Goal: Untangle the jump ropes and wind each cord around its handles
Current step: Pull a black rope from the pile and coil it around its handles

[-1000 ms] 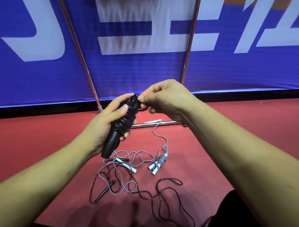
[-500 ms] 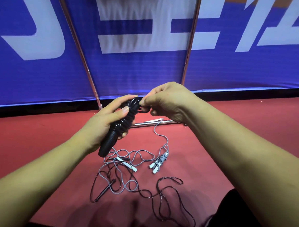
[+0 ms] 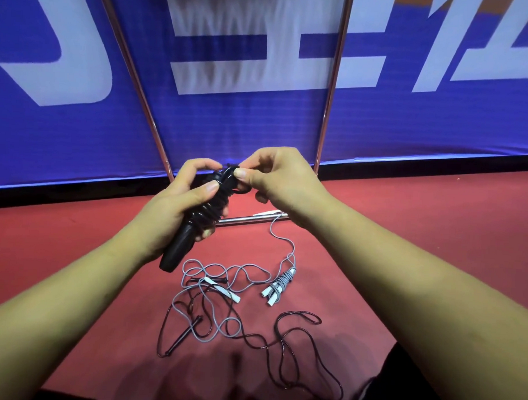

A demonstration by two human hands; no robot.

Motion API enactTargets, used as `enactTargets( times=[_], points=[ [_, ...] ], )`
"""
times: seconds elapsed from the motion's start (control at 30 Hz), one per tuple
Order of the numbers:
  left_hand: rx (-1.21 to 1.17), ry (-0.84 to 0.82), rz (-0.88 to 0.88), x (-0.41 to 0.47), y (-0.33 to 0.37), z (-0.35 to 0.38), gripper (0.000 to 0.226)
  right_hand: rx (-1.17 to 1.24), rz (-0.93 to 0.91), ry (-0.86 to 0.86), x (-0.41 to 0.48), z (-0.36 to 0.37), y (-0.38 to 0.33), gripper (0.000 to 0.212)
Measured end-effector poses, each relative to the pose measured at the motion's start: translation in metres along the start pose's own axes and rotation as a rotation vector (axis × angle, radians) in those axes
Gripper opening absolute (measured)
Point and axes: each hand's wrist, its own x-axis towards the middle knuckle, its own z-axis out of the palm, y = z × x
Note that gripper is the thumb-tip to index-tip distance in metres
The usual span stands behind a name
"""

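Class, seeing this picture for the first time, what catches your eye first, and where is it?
In the centre, the left hand grips black handles wound with black cord, while the right hand pinches the cord at their top. Below, on the red floor, grey and black cords lie tangled, beside a wound grey rope. Behind stands a blue banner with large white lettering.

We see the left hand (image 3: 178, 202) gripping black handles (image 3: 195, 227) wound with black cord, while the right hand (image 3: 276, 176) pinches the cord's end (image 3: 231, 175). Tangled grey cord (image 3: 223, 273) and dark cord (image 3: 280, 345) lie on the red floor (image 3: 406, 236).
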Motion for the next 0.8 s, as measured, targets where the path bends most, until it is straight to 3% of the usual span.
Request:
enactTargets(
  times=[0.2,0.27,0.43,0.63,0.8],
  points=[
    [-0.037,-0.032,-0.006,0.0,0.002,-0.002,0.026,0.103,-0.053,-0.021,0.002,0.001,0.006,0.014],
    [-0.019,-0.032,-0.008,-0.002,0.003,-0.005,0.027,0.083,-0.045,-0.048,0.002,0.001,0.006,0.022],
    [-0.14,-0.052,-0.036,-0.004,0.002,-0.005,0.028,0.009,-0.098,-0.043,0.001,0.001,-0.001,0.006],
    [-0.228,-0.07,-0.025,-0.006,0.009,-0.01,0.026,-0.109,-0.205,-0.014,0.003,0.002,-0.005,0.012],
    [-0.128,-0.046,-0.003,-0.006,0.01,-0.012,0.022,0.192,-0.093,-0.025,0.004,0.015,0.002,0.021]
  ],
)
